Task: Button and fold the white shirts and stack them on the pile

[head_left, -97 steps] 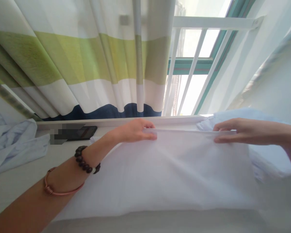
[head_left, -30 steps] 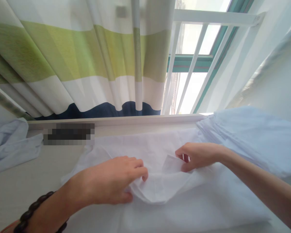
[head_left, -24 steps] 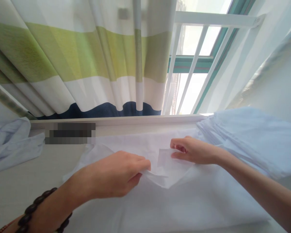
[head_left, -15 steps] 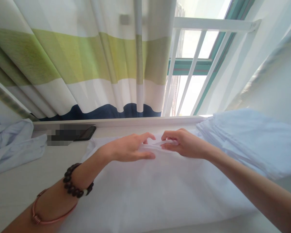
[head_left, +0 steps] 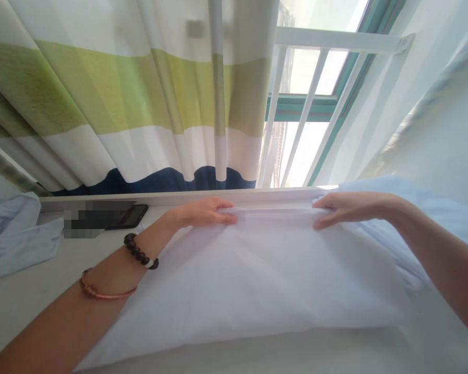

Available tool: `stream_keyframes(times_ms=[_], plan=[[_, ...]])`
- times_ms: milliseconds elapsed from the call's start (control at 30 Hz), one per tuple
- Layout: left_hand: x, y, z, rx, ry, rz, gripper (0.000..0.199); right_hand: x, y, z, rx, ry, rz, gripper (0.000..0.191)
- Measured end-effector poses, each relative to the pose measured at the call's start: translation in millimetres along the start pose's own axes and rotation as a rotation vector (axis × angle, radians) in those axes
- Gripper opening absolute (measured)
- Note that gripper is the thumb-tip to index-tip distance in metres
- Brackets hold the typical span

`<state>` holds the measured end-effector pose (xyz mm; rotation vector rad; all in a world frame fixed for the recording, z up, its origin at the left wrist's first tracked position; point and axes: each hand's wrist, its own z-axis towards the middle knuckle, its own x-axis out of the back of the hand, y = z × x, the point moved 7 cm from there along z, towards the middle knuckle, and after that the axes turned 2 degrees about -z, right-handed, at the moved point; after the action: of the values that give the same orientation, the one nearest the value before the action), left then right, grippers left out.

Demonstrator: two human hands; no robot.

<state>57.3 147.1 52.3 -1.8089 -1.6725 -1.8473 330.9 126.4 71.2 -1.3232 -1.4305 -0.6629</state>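
A white cloth [head_left: 253, 280] stretches across the pale surface in front of me, its far edge lifted and pulled fairly straight. My left hand [head_left: 206, 212] pinches that edge at its left part, thumb below and fingers above. Farther right along the same edge, my right hand [head_left: 341, 208] grips the fabric between thumb and fingers. A dark beaded bracelet [head_left: 138, 252] and a copper-coloured bangle [head_left: 105, 296] circle my left wrist and forearm. Whether the cloth is a garment or a sheet cannot be made out.
Folded pale-blue cloth [head_left: 398, 200] lies at the right, partly behind my right arm. Crumpled pale cloth [head_left: 15, 236] and a dark phone [head_left: 130, 215], partly pixelated, are at the left. Beyond a raised ledge [head_left: 179, 197] hang a striped curtain [head_left: 132, 88] and a white railing [head_left: 335, 39].
My hands have moved apart along the cloth's far edge, the right one farther right and the left one slightly left. The edge between them is now raised and drawn straighter.
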Motion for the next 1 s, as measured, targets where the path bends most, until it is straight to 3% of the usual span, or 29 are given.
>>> stream_keyframes(times_ms=[67,233,367,533,667,767,867,1000], plan=[[3.3,-10,11,0.065,0.071,0.129,0.048,-5,9,14,-0.035,-0.011,-0.023,0.035],[-10.0,-27,22,0.118,0.119,0.248,0.056,-34,10,41,-0.056,0.039,-0.083,0.022],[-1.8,-43,3,0.163,0.095,0.311,0.063,-45,12,41,-0.035,0.107,-0.151,0.026],[19.9,-70,-31,0.224,-0.085,0.260,0.045,-39,13,35,-0.019,0.201,-0.267,0.031],[40.4,-76,-41,0.161,0.036,0.118,0.040,-36,5,36,0.080,0.269,-0.310,0.033],[44.5,-81,-41,0.167,0.092,0.203,0.040,-39,2,42,0.114,0.378,-0.364,0.037],[38.4,-90,-42,0.217,0.028,0.235,0.042,-50,5,49,0.094,0.449,-0.395,0.037],[30.0,-107,-58,0.344,-0.161,-0.009,0.045,-64,9,55,0.072,0.478,-0.431,0.032]])
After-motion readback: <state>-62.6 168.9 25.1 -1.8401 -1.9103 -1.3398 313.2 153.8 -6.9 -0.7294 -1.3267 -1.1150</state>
